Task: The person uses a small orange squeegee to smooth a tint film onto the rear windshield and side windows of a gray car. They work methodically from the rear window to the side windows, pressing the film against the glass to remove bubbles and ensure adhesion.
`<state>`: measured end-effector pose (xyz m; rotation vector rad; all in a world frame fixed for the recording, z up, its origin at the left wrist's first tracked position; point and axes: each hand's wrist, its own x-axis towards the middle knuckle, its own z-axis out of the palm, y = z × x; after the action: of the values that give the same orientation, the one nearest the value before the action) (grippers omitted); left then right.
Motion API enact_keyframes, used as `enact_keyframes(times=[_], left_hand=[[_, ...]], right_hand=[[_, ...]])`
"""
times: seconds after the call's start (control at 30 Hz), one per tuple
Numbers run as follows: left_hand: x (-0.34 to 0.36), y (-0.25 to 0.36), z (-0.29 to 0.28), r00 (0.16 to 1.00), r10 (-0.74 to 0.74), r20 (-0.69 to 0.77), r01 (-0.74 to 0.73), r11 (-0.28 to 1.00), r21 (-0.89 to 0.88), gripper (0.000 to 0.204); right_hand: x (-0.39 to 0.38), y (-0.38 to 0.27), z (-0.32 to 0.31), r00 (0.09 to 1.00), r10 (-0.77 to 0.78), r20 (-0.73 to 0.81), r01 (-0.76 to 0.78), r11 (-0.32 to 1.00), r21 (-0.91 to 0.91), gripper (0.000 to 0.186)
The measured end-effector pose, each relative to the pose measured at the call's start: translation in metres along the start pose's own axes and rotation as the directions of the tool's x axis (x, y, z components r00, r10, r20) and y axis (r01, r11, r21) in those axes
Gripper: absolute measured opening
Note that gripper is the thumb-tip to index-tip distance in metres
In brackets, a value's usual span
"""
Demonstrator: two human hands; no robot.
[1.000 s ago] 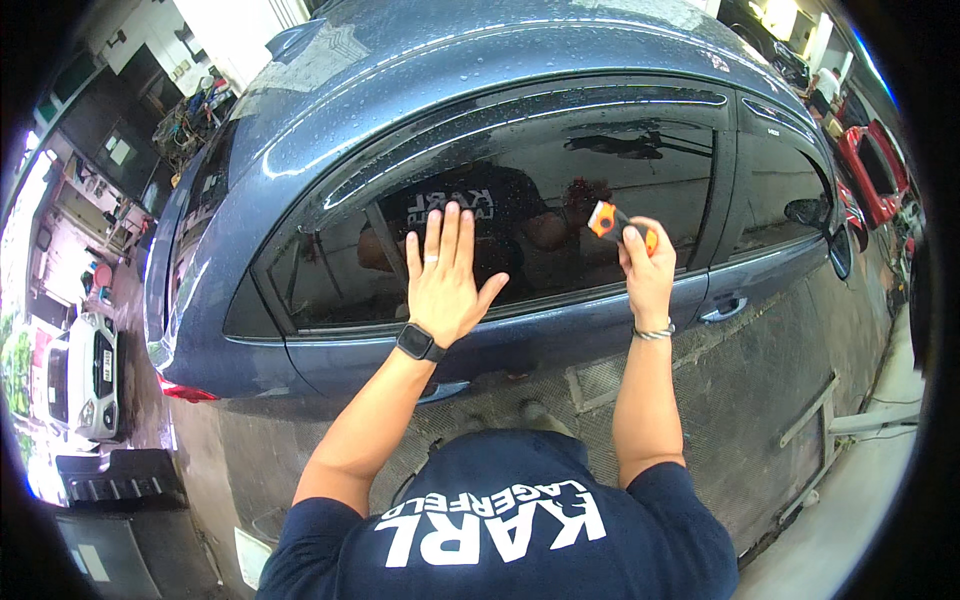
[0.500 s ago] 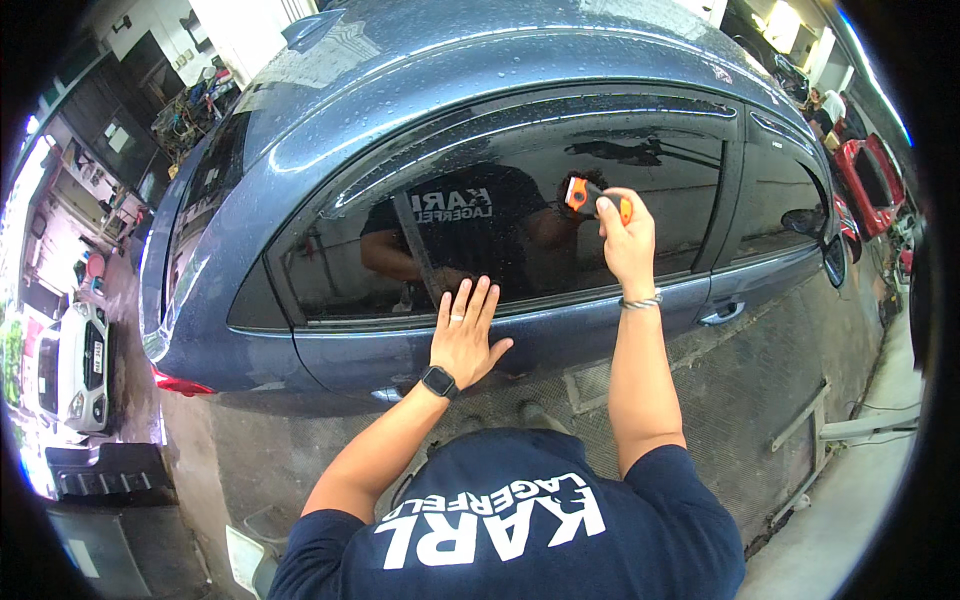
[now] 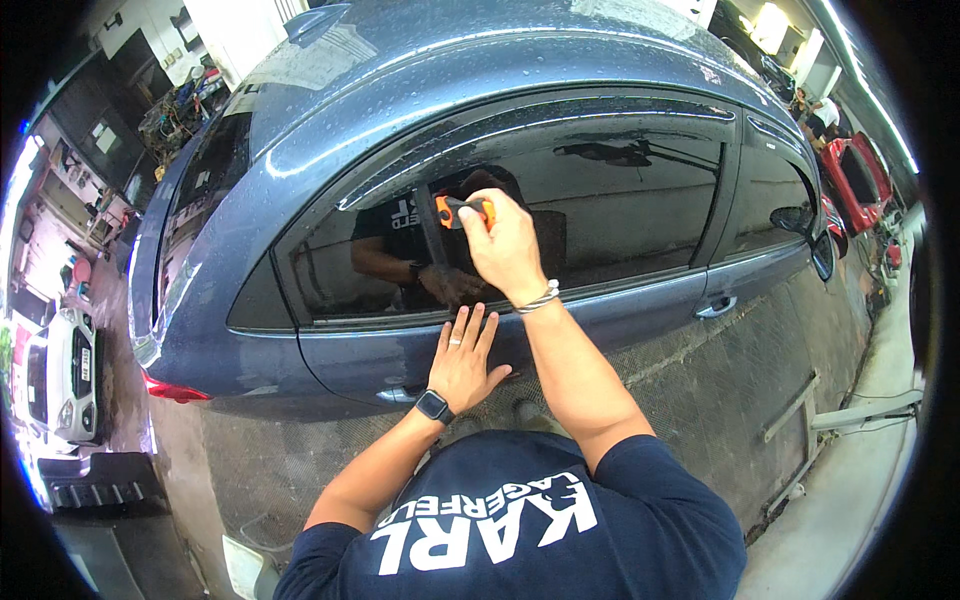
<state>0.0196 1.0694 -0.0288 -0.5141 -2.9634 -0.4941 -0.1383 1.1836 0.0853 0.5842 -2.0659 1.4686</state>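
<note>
Right hand point(image 3: 508, 245) raised against the dark rear side window point(image 3: 600, 215) of the blue-grey car point(image 3: 420, 90), fingers curled tight round an orange-handled scraper point(image 3: 462, 209), so pinching it in a closed fist. Scraper sticking out of the upper left side of that fist, orange grip lying roughly level, dark blade end just left of it and pressed to, or very close to, the glass; cannot tell for sure whether touching. Long axis of the tool running sideways, left to right, along the window rather than up and down it. Left hand point(image 3: 464, 358) lower and a little to the left of the right one, spread flat, fingers splayed and pointing up, palm laid on the door panel point(image 3: 350, 355) just under the window sill, fingertips reaching the bottom edge of the glass. Black watch point(image 3: 432, 405) on the left wrist, pale bracelet point(image 3: 538, 297) on the right. Scraper therefore above the left hand and well apart from it, in the right hand alone, with the right hand the nearer by far to the glass still lying rightward. Most of the pane open to the right of the fist, toward the front door handle point(image 3: 716, 307); only a narrow part left of the blade. Reflection of a dark shirt and forearm showing in the glass just behind the tool.
</note>
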Motion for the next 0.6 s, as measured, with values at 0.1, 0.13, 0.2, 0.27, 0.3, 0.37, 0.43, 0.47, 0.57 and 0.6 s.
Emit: enact_keyframes(times=[0.1,0.13,0.2,0.27,0.3,0.37,0.43,0.47,0.57,0.6], left_hand=[[-0.028,-0.010,-0.006,1.000,0.006,0.014,-0.005,0.999,-0.052,0.095],[-0.037,-0.014,-0.007,1.000,-0.014,0.017,0.015,0.997,-0.076,0.094],[-0.055,-0.019,-0.007,0.998,-0.054,0.029,0.057,0.990,-0.126,0.093],[-0.067,-0.021,-0.002,0.995,-0.078,0.058,0.087,0.981,-0.174,0.090],[-0.070,-0.021,-0.001,0.995,-0.071,0.077,0.085,0.976,-0.199,0.089],[-0.073,-0.023,0.005,0.994,-0.065,0.089,0.084,0.969,-0.230,0.083],[-0.072,-0.025,0.004,0.993,-0.040,0.111,0.066,0.968,-0.242,0.080],[-0.072,-0.026,0.002,0.992,-0.028,0.122,0.057,0.967,-0.248,0.078],[-0.077,-0.030,-0.010,0.990,-0.016,0.142,0.054,0.961,-0.270,0.071],[-0.081,-0.033,-0.009,0.989,-0.033,0.144,0.073,0.957,-0.280,0.069]], right_hand=[[0.006,0.008,-0.028,0.994,0.082,-0.076,-0.082,0.997,-0.008,0.017],[0.008,0.016,-0.042,0.986,0.068,-0.150,-0.073,0.997,-0.025,0.017],[0.011,0.015,-0.067,0.962,0.223,-0.158,-0.231,0.973,-0.031,0.016],[0.008,0.008,-0.053,0.968,0.203,-0.150,-0.198,0.979,0.051,0.014],[0.003,0.007,-0.039,0.983,0.135,-0.126,-0.134,0.991,0.014,0.014],[-0.005,0.001,-0.006,0.996,0.077,-0.048,-0.077,0.997,0.000,0.015],[-0.006,-0.013,0.009,0.997,0.076,0.005,-0.076,0.997,0.021,0.016],[-0.007,-0.012,0.005,0.996,0.093,0.003,-0.093,0.996,0.007,0.016],[-0.005,0.007,-0.023,0.983,0.183,-0.025,-0.182,0.983,0.026,0.018],[-0.003,0.009,-0.039,0.983,0.159,-0.090,-0.163,0.986,-0.039,0.017]])
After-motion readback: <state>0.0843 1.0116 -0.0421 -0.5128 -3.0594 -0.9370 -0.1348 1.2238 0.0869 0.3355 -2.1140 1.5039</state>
